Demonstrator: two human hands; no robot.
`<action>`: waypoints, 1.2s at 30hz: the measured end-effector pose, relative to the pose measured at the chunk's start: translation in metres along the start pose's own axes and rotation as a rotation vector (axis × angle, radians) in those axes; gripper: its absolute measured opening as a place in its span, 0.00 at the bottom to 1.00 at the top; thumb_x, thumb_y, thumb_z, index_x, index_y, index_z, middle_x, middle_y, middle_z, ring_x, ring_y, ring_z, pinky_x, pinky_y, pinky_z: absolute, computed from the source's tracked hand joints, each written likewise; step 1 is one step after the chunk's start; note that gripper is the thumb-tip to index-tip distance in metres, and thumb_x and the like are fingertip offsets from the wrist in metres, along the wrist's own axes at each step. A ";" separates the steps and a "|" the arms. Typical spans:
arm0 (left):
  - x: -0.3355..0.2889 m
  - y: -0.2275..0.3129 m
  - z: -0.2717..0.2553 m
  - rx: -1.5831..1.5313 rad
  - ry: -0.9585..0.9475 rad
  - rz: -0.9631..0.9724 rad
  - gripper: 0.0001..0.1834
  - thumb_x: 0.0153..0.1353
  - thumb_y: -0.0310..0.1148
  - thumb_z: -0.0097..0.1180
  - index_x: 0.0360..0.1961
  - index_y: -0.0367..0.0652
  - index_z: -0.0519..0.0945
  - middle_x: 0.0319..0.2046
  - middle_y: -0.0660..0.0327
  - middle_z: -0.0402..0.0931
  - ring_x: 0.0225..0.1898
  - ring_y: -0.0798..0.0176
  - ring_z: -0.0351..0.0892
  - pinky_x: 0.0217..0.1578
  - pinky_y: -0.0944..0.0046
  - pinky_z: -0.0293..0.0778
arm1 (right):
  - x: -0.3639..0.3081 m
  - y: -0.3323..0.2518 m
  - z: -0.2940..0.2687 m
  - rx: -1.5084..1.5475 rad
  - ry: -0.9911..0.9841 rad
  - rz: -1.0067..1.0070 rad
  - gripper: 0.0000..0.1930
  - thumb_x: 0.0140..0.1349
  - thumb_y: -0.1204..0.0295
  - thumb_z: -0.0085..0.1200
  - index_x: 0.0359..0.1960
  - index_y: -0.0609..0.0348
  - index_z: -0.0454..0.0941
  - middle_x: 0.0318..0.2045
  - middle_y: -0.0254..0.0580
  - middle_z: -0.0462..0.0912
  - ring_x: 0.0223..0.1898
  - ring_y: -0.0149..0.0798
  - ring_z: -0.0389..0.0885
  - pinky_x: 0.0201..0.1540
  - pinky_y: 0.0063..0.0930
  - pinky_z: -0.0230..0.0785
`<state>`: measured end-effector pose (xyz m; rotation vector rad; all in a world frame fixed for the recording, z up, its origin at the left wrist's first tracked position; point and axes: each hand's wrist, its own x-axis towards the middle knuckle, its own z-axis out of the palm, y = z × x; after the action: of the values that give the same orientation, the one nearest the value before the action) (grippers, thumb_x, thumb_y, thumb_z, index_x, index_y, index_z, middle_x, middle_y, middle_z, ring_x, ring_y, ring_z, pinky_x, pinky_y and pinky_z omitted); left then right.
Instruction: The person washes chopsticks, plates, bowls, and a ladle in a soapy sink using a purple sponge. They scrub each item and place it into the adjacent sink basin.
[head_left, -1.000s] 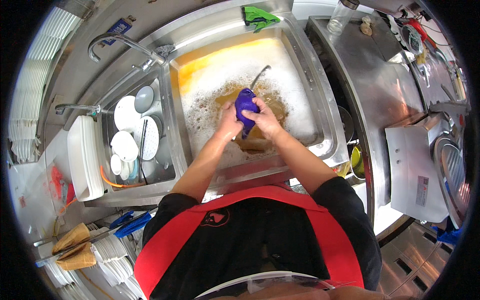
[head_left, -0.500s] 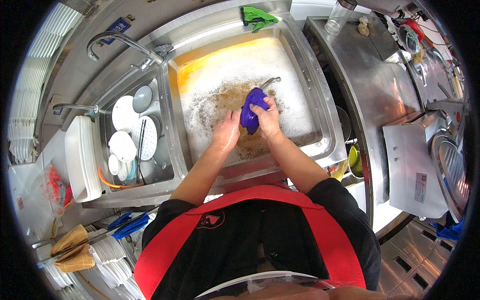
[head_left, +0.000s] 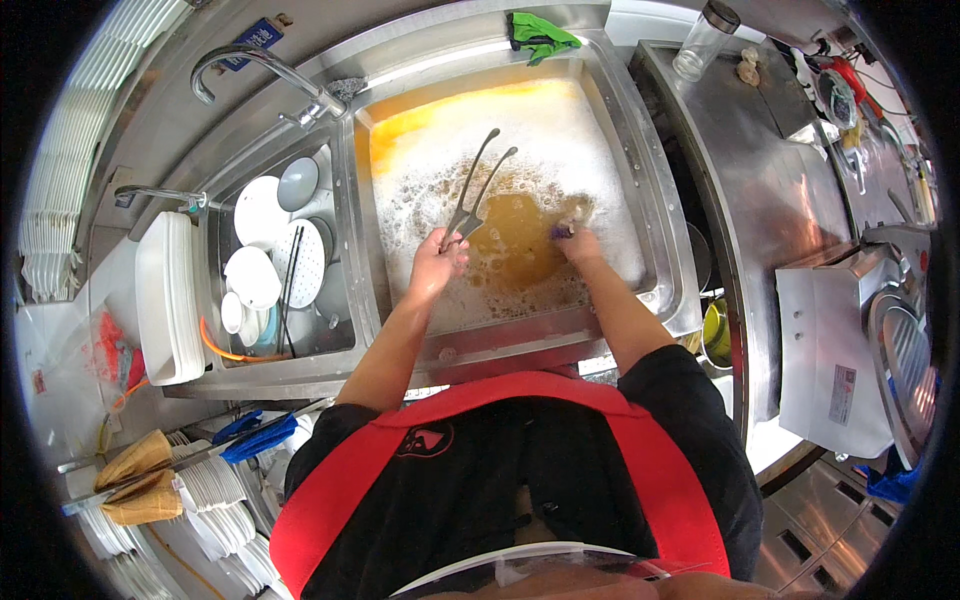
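Left hand [head_left: 438, 264] is gripping metal tongs [head_left: 460, 219] by the near end over the sink [head_left: 664, 240], probably so both arms are pointing away; right hand [head_left: 581, 244] is touching a purple cloth [head_left: 561, 231] at the water [head_left: 515, 245], fingers mostly hiding, so can't tell if it's gripping

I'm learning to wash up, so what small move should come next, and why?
Probably bring the purple cloth to the tongs: the left hand holds them over the sudsy water, while the right hand is at the cloth, apart from them.
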<state>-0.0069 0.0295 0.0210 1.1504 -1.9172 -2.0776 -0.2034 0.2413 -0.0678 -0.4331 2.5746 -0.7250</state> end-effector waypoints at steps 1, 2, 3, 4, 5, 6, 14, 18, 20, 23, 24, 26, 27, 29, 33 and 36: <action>0.003 -0.001 0.002 -0.046 0.015 0.014 0.07 0.67 0.27 0.48 0.45 0.41 0.72 0.38 0.61 0.78 0.35 0.70 0.76 0.29 0.68 0.75 | -0.005 -0.010 -0.003 0.152 -0.092 -0.016 0.22 0.52 0.62 0.65 0.49 0.53 0.77 0.43 0.52 0.81 0.46 0.50 0.80 0.52 0.41 0.72; 0.005 -0.003 0.005 -0.097 0.027 0.039 0.06 0.67 0.27 0.49 0.44 0.40 0.73 0.39 0.59 0.78 0.36 0.69 0.77 0.30 0.67 0.76 | -0.009 -0.023 -0.007 0.577 -0.251 0.050 0.22 0.53 0.63 0.65 0.50 0.53 0.76 0.43 0.49 0.81 0.46 0.48 0.80 0.51 0.39 0.73; 0.008 -0.007 0.010 -0.107 0.045 0.016 0.07 0.65 0.25 0.48 0.44 0.41 0.72 0.37 0.60 0.78 0.36 0.68 0.77 0.31 0.66 0.76 | -0.015 -0.036 -0.011 0.998 -0.397 0.129 0.22 0.54 0.64 0.65 0.50 0.53 0.76 0.43 0.46 0.81 0.46 0.45 0.80 0.49 0.38 0.74; 0.011 -0.011 0.016 -0.122 0.060 0.007 0.09 0.64 0.23 0.47 0.45 0.41 0.72 0.35 0.61 0.78 0.36 0.68 0.77 0.32 0.66 0.75 | -0.020 -0.050 -0.016 1.406 -0.517 0.248 0.22 0.55 0.65 0.65 0.51 0.53 0.75 0.43 0.44 0.81 0.47 0.43 0.80 0.48 0.37 0.75; 0.014 -0.015 0.022 -0.149 0.070 0.040 0.11 0.62 0.21 0.47 0.45 0.41 0.72 0.33 0.62 0.78 0.35 0.67 0.77 0.32 0.66 0.75 | -0.027 -0.061 -0.020 1.406 -0.537 0.230 0.23 0.55 0.66 0.65 0.53 0.53 0.73 0.44 0.41 0.80 0.46 0.40 0.80 0.47 0.37 0.76; 0.017 -0.019 0.029 -0.007 0.099 0.127 0.12 0.59 0.19 0.46 0.45 0.41 0.72 0.33 0.60 0.78 0.36 0.65 0.78 0.34 0.65 0.74 | -0.034 -0.072 -0.021 1.431 -0.562 0.190 0.24 0.56 0.68 0.64 0.54 0.54 0.71 0.45 0.39 0.79 0.46 0.37 0.79 0.46 0.36 0.77; -0.004 -0.010 0.054 0.738 0.121 0.478 0.18 0.53 0.16 0.45 0.45 0.42 0.73 0.30 0.57 0.79 0.33 0.60 0.80 0.37 0.64 0.74 | -0.048 -0.101 -0.011 1.310 -0.223 -0.064 0.21 0.48 0.81 0.61 0.46 0.63 0.74 0.38 0.39 0.82 0.39 0.34 0.80 0.44 0.27 0.74; -0.022 0.008 0.048 0.662 -0.069 0.430 0.17 0.56 0.19 0.48 0.46 0.46 0.72 0.26 0.50 0.80 0.28 0.50 0.83 0.31 0.57 0.76 | -0.043 -0.093 -0.028 1.441 -0.202 0.018 0.09 0.51 0.82 0.58 0.36 0.64 0.80 0.30 0.40 0.84 0.30 0.33 0.82 0.36 0.28 0.76; -0.030 0.011 0.046 0.669 -0.105 0.452 0.18 0.56 0.20 0.48 0.48 0.45 0.72 0.25 0.52 0.80 0.27 0.54 0.83 0.32 0.57 0.77 | -0.036 -0.089 -0.042 1.499 -0.108 0.099 0.07 0.50 0.82 0.57 0.32 0.65 0.81 0.27 0.40 0.84 0.25 0.34 0.82 0.29 0.27 0.76; -0.037 0.011 0.043 0.594 -0.140 0.458 0.20 0.54 0.19 0.48 0.49 0.45 0.72 0.26 0.50 0.80 0.27 0.52 0.83 0.31 0.56 0.77 | -0.023 -0.083 -0.058 1.516 0.014 0.184 0.05 0.51 0.80 0.58 0.31 0.64 0.80 0.25 0.39 0.82 0.24 0.34 0.81 0.29 0.28 0.76; -0.039 0.011 0.042 0.590 -0.145 0.464 0.20 0.53 0.19 0.49 0.49 0.44 0.72 0.26 0.50 0.80 0.27 0.52 0.83 0.31 0.56 0.77 | -0.020 -0.079 -0.060 1.518 0.049 0.180 0.06 0.51 0.80 0.59 0.32 0.64 0.80 0.26 0.40 0.82 0.24 0.35 0.81 0.29 0.29 0.76; -0.042 0.012 0.038 0.611 -0.143 0.483 0.20 0.53 0.20 0.49 0.49 0.45 0.73 0.26 0.49 0.80 0.28 0.51 0.83 0.31 0.56 0.77 | -0.015 -0.075 -0.060 1.480 0.075 0.203 0.08 0.51 0.78 0.59 0.34 0.65 0.79 0.27 0.41 0.82 0.24 0.35 0.81 0.29 0.28 0.75; -0.043 0.013 0.036 0.635 -0.135 0.496 0.21 0.53 0.20 0.50 0.49 0.45 0.73 0.27 0.49 0.80 0.28 0.50 0.83 0.31 0.56 0.77 | -0.013 -0.072 -0.058 1.473 0.106 0.223 0.09 0.50 0.78 0.60 0.34 0.65 0.79 0.27 0.42 0.82 0.24 0.35 0.81 0.29 0.28 0.75; -0.045 0.016 0.029 0.715 -0.117 0.495 0.21 0.53 0.21 0.51 0.50 0.46 0.73 0.28 0.50 0.80 0.29 0.51 0.83 0.32 0.56 0.77 | -0.010 -0.066 -0.056 1.465 0.151 0.250 0.11 0.49 0.77 0.61 0.35 0.66 0.78 0.28 0.42 0.82 0.25 0.35 0.81 0.30 0.28 0.76; -0.048 0.024 0.010 0.954 -0.113 0.544 0.23 0.52 0.21 0.53 0.51 0.48 0.73 0.30 0.50 0.79 0.31 0.50 0.82 0.34 0.55 0.76 | -0.003 -0.053 -0.062 1.258 0.221 0.199 0.12 0.48 0.78 0.61 0.36 0.66 0.78 0.28 0.42 0.82 0.26 0.35 0.81 0.31 0.28 0.76; -0.051 0.029 -0.001 0.961 -0.148 0.517 0.23 0.51 0.22 0.55 0.50 0.48 0.73 0.35 0.47 0.78 0.36 0.42 0.79 0.37 0.52 0.75 | -0.002 -0.047 -0.070 1.223 -0.055 0.179 0.10 0.50 0.85 0.57 0.37 0.66 0.78 0.29 0.42 0.83 0.27 0.35 0.82 0.31 0.28 0.77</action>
<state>0.0181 0.0494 0.0703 0.4400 -2.9769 -0.9753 -0.2268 0.2331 0.0128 0.1767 1.6212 -1.9099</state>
